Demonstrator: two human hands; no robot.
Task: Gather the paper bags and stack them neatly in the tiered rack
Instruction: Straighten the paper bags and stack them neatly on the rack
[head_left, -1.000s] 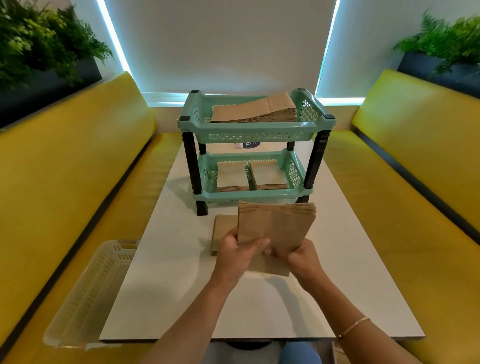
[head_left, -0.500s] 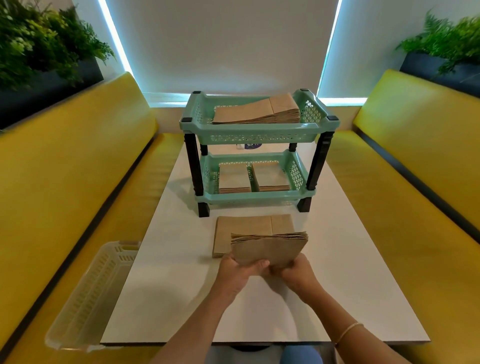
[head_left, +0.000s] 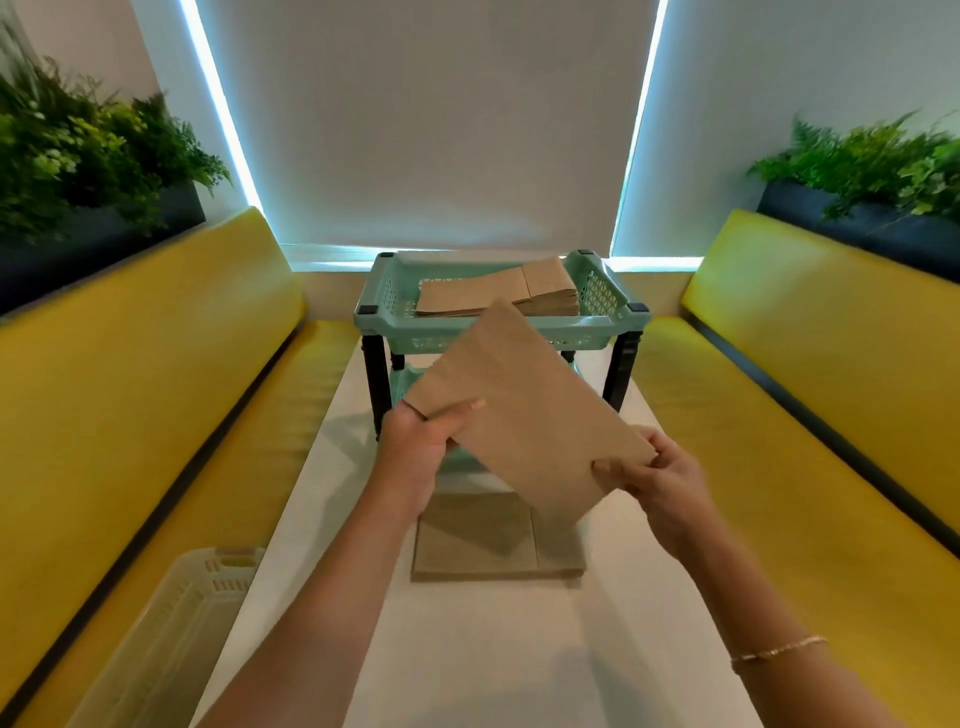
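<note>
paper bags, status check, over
Left hand and right hand both grip bag bundle, tilted, before rack. More bags on table. Path clear.

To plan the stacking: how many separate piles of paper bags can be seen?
3: held bundle in both hands, pile on the table, pile in the rack's top tier. Lower tier is hidden.

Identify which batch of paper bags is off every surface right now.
The tilted batch gripped by the left hand and right hand; the others lie flat, one on the table, one in the rack's top tier.

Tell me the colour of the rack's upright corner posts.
Black, seen in the head view: the tiered rack's corner posts.
</note>
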